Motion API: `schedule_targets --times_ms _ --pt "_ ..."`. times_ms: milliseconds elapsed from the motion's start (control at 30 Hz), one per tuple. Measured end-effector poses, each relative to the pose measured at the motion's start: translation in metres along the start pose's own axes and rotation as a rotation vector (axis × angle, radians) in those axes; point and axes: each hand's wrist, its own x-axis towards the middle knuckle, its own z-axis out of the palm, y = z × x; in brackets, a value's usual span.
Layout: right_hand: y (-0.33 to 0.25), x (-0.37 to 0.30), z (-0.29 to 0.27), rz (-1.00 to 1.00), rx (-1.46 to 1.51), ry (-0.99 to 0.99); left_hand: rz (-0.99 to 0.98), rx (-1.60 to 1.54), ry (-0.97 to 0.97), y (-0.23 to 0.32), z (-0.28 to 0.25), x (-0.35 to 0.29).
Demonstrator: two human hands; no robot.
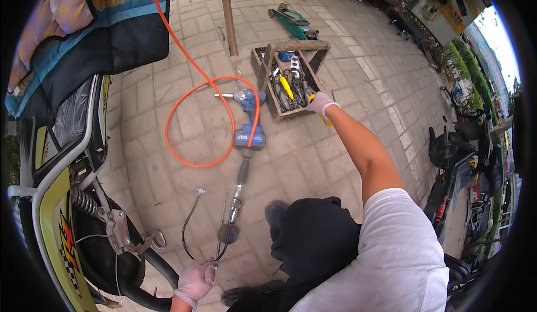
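Note:
My left hand (196, 283), in a thin whitish glove, is closed at the bottom, its fingertips at the lower end of a thin metal rod (222, 222). A black hose (187, 228) curves past those fingers toward an air inflator (235, 204) with a dark grip and a round gauge. My right hand (323, 104), also gloved, is at the near right corner of a wooden toolbox (288, 114). Its fingers close around a yellow-handled tool, mostly hidden. Inside the box lie a bright yellow tool (287, 88) and several metal tools.
A blue cordless impact wrench (249, 135) lies on the paving, crossed by a looped orange air hose (197, 166). A yellow-green motorbike (56, 228) stands at the left. Behind the toolbox is a green floor jack (291, 24). More bikes (447, 149) stand at the right.

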Motion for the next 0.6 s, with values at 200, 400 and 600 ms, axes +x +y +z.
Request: schedule_targets --times_ms 200,400,600 --pt "-0.133 -0.098 -0.025 -0.442 -0.117 0.344 0.146 0.227 0.259 0.019 -0.003 0.084" --pt "-0.244 -0.224 0.083 -1.371 0.499 -0.055 -0.001 -0.364 0.328 0.041 -0.014 0.153" --pt "-0.257 -0.24 0.082 -1.562 -0.642 -0.571 0.134 -0.609 1.156 0.051 -0.03 0.141"
